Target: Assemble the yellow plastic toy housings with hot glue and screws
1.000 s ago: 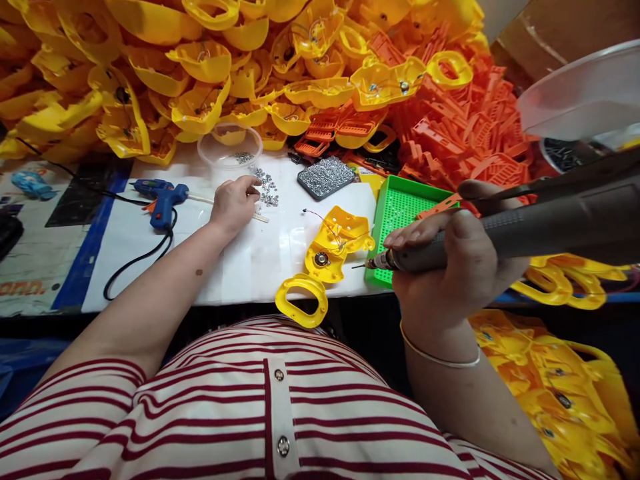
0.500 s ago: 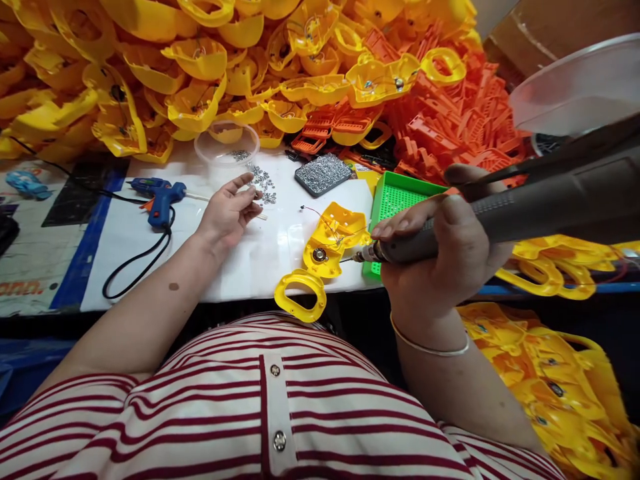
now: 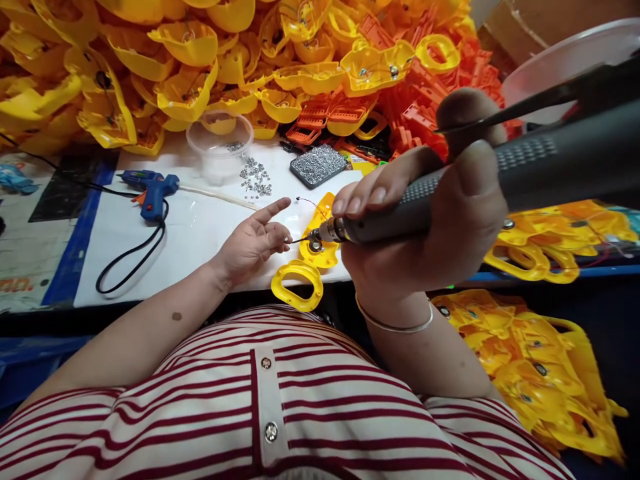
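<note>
My right hand (image 3: 420,193) is wrapped round a dark grey power screwdriver (image 3: 395,217), whose thin bit points left. At the bit's tip is my left hand (image 3: 255,241), thumb and a finger pinched on a tiny shiny piece, probably a screw, with the index finger stretched out. Behind the bit lies a yellow shell (image 3: 325,257) with a round metal part and thin wires, partly hidden by the tool. A yellow ring-shaped part (image 3: 297,287) sits at the table's front edge, against the shell.
Screws fill a black tray (image 3: 318,165); others lie loose beside a clear tub (image 3: 220,143). A blue glue gun (image 3: 155,190) with its cord rests on the left. Yellow shells (image 3: 185,93) and orange parts (image 3: 400,113) are heaped behind. More yellow parts (image 3: 535,367) lie at lower right.
My right hand has brought the screwdriver left, away from beside the shell, to my left fingertips. My left hand has moved right and down, its index finger now extended.
</note>
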A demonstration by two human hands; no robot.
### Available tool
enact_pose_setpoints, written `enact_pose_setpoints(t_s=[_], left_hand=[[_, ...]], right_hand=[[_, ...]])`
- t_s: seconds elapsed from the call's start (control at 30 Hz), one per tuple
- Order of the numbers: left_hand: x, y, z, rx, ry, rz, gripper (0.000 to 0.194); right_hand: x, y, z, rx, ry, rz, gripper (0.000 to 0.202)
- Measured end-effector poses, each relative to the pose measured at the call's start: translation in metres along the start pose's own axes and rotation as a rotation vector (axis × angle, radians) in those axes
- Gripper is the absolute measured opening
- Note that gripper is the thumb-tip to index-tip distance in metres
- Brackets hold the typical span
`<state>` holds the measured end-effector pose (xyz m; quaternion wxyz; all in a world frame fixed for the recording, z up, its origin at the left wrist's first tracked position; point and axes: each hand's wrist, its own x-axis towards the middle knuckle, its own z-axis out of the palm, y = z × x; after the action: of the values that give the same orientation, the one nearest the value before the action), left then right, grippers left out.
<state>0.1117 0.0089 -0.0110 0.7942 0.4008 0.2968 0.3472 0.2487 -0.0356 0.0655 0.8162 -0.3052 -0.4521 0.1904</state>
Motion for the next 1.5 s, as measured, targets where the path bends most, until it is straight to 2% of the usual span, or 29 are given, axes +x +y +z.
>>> enact_pose_setpoints(t_s=[0.1,0.23,0.47,0.67,0.83,1.0,1.3,1.4,1.5], left_hand=[[0.000,-0.002,-0.001,0.000,-0.041,-0.009,0.084],[0.000,-0.004,-0.004,0.033,-0.085,-0.013,0.089],[0.001,-0.005,-0.006,0.126,-0.110,-0.002,0.091],[0.003,-0.005,-0.003,0.171,-0.111,0.014,0.089],[0.003,-0.005,-0.001,0.185,-0.126,0.002,0.085],[0.003,-0.007,0.001,0.156,-0.117,-0.008,0.083],[0.000,-0.006,-0.003,0.134,-0.160,-0.088,0.088],[-0.002,-0.005,0.000,0.163,-0.152,-0.070,0.078],[-0.004,-0.005,0.004,0.274,-0.141,-0.046,0.048]], right_hand=[[0.000,0.008,-0.008,-0.048,0.000,0.021,0.043],[0.000,0.014,-0.011,-0.057,-0.018,0.048,0.046],[-0.004,0.005,-0.001,0.026,0.001,0.082,0.032],[-0.004,0.002,-0.001,0.133,0.040,0.108,0.026],[-0.006,0.002,0.000,0.198,0.043,0.056,0.013],[-0.007,0.002,-0.001,0.234,0.018,0.063,0.013],[-0.009,-0.001,-0.006,0.192,0.056,0.062,0.010],[-0.009,0.000,-0.006,0.208,0.082,0.073,0.010],[-0.008,0.001,-0.006,0.229,0.104,0.051,0.014]])
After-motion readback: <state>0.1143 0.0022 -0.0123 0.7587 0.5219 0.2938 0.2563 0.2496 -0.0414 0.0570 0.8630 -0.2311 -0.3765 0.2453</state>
